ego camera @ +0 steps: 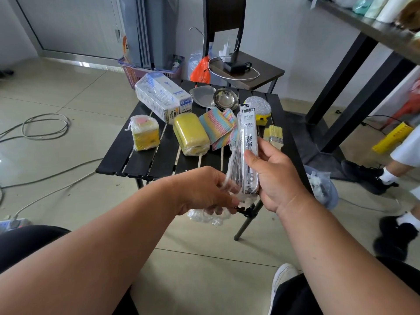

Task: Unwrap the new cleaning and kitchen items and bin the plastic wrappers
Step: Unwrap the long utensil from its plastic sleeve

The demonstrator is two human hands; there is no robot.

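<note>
My right hand (276, 178) grips a long narrow packaged item (248, 137) with a black-and-white printed card, held upright above the near edge of the black slatted table (141, 162). My left hand (204, 189) pinches the clear plastic wrapper (231, 171) at the pack's lower end, with more crumpled film (204, 215) bunched under its fingers. On the table lie a wrapped yellow sponge (191, 134), a small wrapped yellow-and-pink sponge pack (144, 133), a wrapped white box (162, 96), a striped cloth (219, 125), a silver scrubber (258, 108), a paintbrush (273, 133) and metal ladles (225, 97).
A bag holding crumpled plastic (320, 187) sits on the floor right of the table. Another person's legs and black shoes (372, 178) stand at the right. A chair (245, 69) with chargers stands behind the table. Cables (45, 126) trail over the floor at left.
</note>
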